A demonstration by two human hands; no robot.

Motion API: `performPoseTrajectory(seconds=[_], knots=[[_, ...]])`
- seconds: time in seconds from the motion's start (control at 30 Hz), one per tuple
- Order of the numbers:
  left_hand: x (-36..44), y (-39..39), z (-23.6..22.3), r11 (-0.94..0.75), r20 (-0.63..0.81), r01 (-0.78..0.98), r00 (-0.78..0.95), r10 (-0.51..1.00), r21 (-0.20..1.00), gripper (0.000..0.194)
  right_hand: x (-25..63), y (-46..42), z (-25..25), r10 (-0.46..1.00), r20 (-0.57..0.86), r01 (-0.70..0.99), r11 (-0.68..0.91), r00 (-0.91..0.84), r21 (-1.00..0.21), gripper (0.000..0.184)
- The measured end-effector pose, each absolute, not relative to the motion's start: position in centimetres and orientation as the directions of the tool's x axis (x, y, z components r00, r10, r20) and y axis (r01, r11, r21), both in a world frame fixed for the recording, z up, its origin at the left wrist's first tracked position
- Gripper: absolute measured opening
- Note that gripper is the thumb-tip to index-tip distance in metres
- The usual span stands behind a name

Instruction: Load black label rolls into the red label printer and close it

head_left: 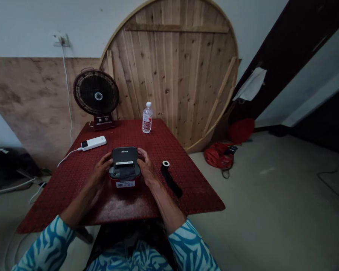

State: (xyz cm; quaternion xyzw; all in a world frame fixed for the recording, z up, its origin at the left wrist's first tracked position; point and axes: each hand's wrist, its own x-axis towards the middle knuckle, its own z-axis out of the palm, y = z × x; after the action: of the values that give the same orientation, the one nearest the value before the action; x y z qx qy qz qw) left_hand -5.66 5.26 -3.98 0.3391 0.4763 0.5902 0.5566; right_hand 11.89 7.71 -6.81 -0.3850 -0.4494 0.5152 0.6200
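A small label printer (124,160) with a dark lid and a red lower body is at the middle of the red-covered table (87,203). My left hand (103,167) holds it by its left side, and my right hand (147,165) grips the right side, thumb near the lid. A dark strip lies over the front slot, and a white label with a barcode shows on the front face. To the right of my right hand lies a roll of black tape or ribbon (171,180) with a white core, its tail partly unwound.
A white power bank (93,143) with a cable lies at the left. Farther back stand a dark red fan (97,94) and a water bottle (147,117). A round wooden panel (169,71) leans on the wall. A red bag (219,155) sits on the floor.
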Motion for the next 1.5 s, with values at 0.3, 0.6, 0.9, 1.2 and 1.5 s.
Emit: performPoseTrajectory(seconds=[0.3, 0.6, 0.9, 1.2, 1.5], knots=[[-6.0, 3.8, -4.5, 0.097, -0.168, -0.477, -0.108, 0.980, 0.874, 0.052, 12.2, 7.3, -7.8, 0.994, 0.002, -0.470, 0.055, 0.112, -0.881, 0.042], [-6.4, 3.9, -5.0, 0.131, -0.181, -0.348, -0.113, 0.977, 0.928, 0.065, 11.9, 6.2, -11.7, 0.975, -0.106, -0.518, 0.011, 0.195, -0.855, 0.041], [-6.0, 4.6, -5.6, 0.094, -0.133, -0.263, -0.134, 0.982, 0.960, 0.067, 11.8, 6.1, -12.0, 0.975, -0.099, -0.486, 0.010, 0.198, -0.874, 0.041], [-6.7, 4.1, -4.9, 0.049, -0.065, -0.149, -0.102, 0.993, 0.988, 0.063, 11.8, 5.7, -11.3, 0.981, -0.101, -0.510, -0.002, 0.166, -0.860, 0.039], [-5.9, 10.3, -1.8, -0.329, 0.183, 0.657, 0.282, 0.942, 0.678, 0.023, 11.9, 5.8, -11.6, 0.986, -0.065, -0.472, 0.016, 0.154, -0.882, 0.036]])
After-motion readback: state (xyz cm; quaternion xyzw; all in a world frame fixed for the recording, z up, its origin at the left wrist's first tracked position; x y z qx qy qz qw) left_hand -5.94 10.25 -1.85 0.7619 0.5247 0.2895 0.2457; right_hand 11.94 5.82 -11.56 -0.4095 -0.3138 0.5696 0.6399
